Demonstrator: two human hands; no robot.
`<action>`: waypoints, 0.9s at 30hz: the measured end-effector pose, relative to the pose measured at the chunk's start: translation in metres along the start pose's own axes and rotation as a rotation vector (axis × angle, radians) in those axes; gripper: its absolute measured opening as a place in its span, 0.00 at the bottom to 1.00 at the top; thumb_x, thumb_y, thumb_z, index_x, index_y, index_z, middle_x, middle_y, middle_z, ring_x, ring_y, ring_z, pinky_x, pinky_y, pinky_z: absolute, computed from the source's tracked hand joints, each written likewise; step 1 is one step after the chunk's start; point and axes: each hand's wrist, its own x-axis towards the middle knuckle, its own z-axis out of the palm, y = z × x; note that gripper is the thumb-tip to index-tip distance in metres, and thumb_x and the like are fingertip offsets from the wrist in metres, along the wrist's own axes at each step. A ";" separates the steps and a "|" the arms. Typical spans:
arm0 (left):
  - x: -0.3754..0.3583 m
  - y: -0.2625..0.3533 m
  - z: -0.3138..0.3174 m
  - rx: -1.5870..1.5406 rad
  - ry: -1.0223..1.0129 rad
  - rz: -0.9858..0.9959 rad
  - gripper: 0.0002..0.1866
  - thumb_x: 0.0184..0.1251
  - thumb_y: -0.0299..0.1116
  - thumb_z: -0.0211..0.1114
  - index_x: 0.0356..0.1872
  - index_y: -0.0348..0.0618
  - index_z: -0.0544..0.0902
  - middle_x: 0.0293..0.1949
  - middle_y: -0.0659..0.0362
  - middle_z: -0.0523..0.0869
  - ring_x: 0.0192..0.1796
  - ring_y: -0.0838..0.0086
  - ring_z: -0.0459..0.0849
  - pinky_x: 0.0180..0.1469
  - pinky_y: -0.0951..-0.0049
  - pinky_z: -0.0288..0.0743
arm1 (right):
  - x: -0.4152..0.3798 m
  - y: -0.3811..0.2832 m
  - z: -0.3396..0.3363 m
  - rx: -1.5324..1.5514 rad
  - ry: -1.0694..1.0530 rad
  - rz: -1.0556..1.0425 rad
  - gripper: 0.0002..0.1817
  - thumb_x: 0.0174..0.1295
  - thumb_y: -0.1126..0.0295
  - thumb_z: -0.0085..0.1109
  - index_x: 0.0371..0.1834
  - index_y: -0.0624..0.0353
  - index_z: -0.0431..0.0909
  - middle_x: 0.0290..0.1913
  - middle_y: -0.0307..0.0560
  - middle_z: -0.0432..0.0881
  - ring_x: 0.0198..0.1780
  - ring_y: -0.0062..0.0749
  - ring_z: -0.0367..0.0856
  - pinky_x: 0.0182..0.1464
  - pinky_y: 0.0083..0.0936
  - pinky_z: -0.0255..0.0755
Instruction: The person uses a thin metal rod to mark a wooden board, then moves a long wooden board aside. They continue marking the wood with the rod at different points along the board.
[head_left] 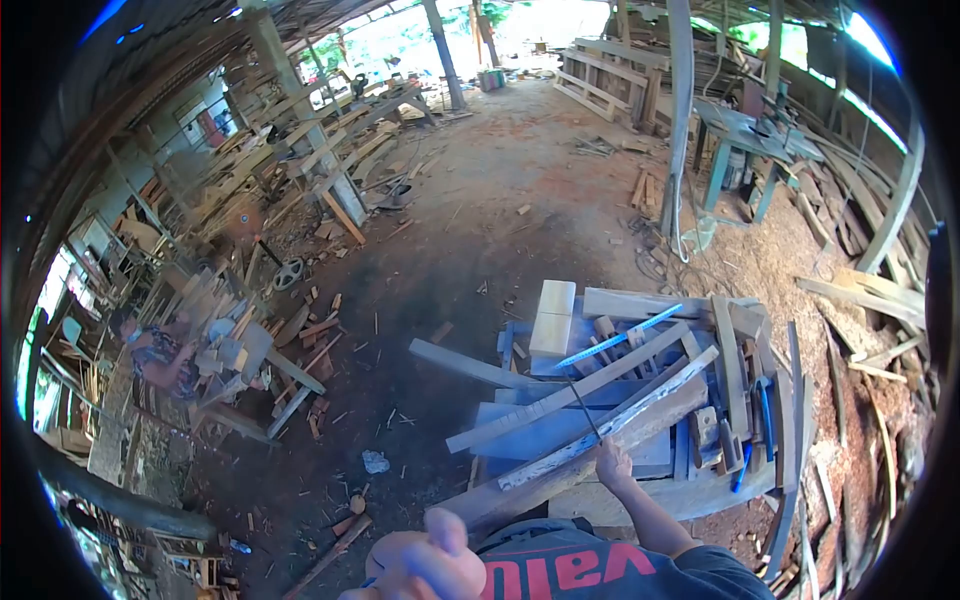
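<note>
Sawdust-strewn workshop floor surrounds the bench (700,495), where the right hand (612,466) has its fingers clamped on a long plank's (610,430) near end, slanting up-right away, while the left hand (425,565) hovers curled, empty.

A long, weathered plank (610,425) lies slanted across the cluttered surface (700,495), its near end under the right hand (612,465).

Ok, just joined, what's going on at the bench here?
A person stands at a cluttered workbench in an open wood shop. Their right hand rests on the near end of a long plank lying slantwise across a pile of offcuts, with a thin dark rod beside it. The left hand is raised close to the camera, apparently empty. A blue saw lies further back.
</note>
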 end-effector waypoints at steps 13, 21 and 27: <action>-0.222 -0.278 -0.065 1.234 -0.597 -0.951 0.20 0.63 0.36 0.65 0.52 0.39 0.76 0.49 0.50 0.78 0.52 0.52 0.79 0.53 0.53 0.70 | 0.000 -0.001 0.008 -0.021 0.075 -0.052 0.14 0.71 0.59 0.44 0.49 0.58 0.68 0.38 0.62 0.83 0.39 0.58 0.84 0.41 0.48 0.78; -0.252 -0.352 -0.053 1.440 -0.926 -1.111 0.14 0.64 0.33 0.55 0.47 0.36 0.78 0.48 0.47 0.80 0.51 0.52 0.81 0.50 0.52 0.73 | -0.007 -0.013 -0.008 0.063 0.039 0.008 0.13 0.70 0.61 0.47 0.45 0.60 0.70 0.38 0.64 0.82 0.43 0.59 0.83 0.46 0.50 0.77; -0.259 -0.364 -0.054 1.411 -0.884 -1.091 0.12 0.66 0.31 0.51 0.42 0.36 0.80 0.42 0.46 0.83 0.46 0.53 0.84 0.47 0.54 0.77 | -0.024 0.019 0.009 -0.047 0.081 -0.085 0.12 0.69 0.62 0.48 0.45 0.59 0.69 0.43 0.62 0.78 0.41 0.60 0.82 0.44 0.51 0.76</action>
